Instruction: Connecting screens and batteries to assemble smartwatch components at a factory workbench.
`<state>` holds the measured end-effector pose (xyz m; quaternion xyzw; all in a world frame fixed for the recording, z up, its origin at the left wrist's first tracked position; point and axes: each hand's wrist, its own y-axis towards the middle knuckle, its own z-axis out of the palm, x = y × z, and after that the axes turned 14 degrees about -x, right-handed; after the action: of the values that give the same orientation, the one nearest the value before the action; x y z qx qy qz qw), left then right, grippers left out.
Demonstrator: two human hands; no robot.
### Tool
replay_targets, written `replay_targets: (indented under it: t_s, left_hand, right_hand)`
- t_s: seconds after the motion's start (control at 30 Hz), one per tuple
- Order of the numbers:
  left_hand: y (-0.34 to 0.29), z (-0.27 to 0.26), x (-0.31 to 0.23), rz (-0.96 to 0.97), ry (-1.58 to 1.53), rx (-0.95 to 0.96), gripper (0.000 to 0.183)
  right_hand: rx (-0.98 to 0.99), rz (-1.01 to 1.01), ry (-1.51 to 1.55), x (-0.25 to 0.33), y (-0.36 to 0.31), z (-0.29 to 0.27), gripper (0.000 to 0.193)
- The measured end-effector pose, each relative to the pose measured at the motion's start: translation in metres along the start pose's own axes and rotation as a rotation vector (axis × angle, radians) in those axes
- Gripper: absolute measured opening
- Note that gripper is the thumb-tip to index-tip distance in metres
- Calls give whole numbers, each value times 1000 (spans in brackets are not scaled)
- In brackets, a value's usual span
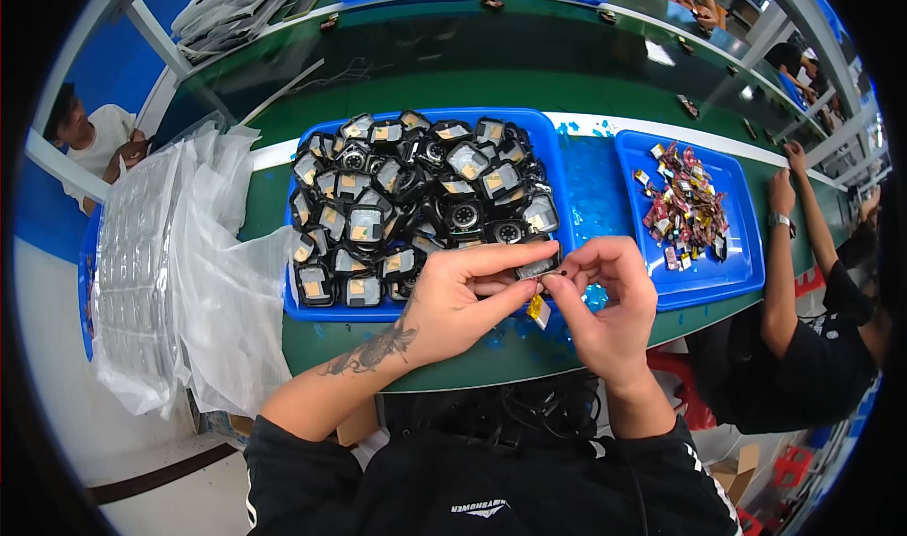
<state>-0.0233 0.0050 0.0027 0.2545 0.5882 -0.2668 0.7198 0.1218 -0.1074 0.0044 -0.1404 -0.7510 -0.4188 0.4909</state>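
Note:
My left hand (pixel 452 300) grips a small black watch case (pixel 538 269) between thumb and fingers, its grey inside partly showing. Close against it, my right hand (pixel 612 305) is closed in a pinch at the case's edge. A tiny black tip pokes up by those fingertips; what they pinch is too small to tell. Just below the case hangs a small battery (pixel 538 311) with yellow tape and a silver body. Behind my left hand, a blue tray (pixel 296 302) is heaped with similar black watch cases (pixel 365 222). Some show round backs, others open grey insides with tan patches.
To the right, a blue tray (pixel 699 295) holds a pile of small wired batteries (pixel 682 205). Blue scraps (pixel 590 196) lie between the trays. Clear plastic trays and sheeting (pixel 151 262) are stacked at left. Beyond runs a green conveyor (pixel 529 50) with scattered parts. A co-worker's arms (pixel 780 253) reach in at right.

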Motion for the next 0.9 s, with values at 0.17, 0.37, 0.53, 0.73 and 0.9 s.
replay_targets:
  t_s: [0.17,0.37,0.53,0.73,0.9]
  left_hand:
    - [4,-4,5,65,80,8,38]
    - [-1,4,6,151,220,-66,38]
    - [-1,4,11,200,152,-21,45]
    - [0,0,13,6,-103,1,68]
    - [-4,-7,-1,210,60,-204,72]
  right_hand:
    - [-10,41,6,-3,3,4,25]
    - [-36,-3,23,-15,-5,7,27]
    - [5,84,30,-12,-1,6,31]
    - [84,-218,-175,-10,10,18,44]
    - [216,-51,-48,-18,81,20,42]
